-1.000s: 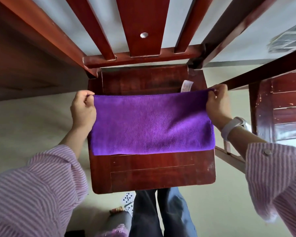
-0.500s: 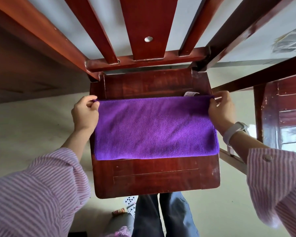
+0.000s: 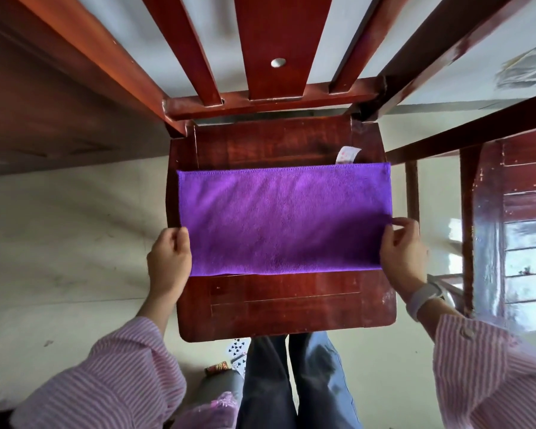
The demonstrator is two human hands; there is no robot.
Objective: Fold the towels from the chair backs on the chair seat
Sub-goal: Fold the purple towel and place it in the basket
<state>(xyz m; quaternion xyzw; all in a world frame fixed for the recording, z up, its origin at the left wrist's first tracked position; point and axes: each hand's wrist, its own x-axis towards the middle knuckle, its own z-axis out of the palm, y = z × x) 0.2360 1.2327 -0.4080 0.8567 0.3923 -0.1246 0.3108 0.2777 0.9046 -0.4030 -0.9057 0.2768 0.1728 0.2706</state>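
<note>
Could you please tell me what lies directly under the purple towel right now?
The purple towel lies flat on the wooden chair seat. A white label pokes out past its far edge. Whether anything lies beneath it cannot be seen.

A purple towel [image 3: 283,219] lies folded flat across the wooden chair seat [image 3: 287,308].

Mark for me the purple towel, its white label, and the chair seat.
purple towel [image 3: 283,221]: head view, middle of the folded cloth.
white label [image 3: 348,155]: head view, the tab sticking out past the towel's far edge.
chair seat [image 3: 285,305]: head view, bare wood nearer than the towel.
</note>
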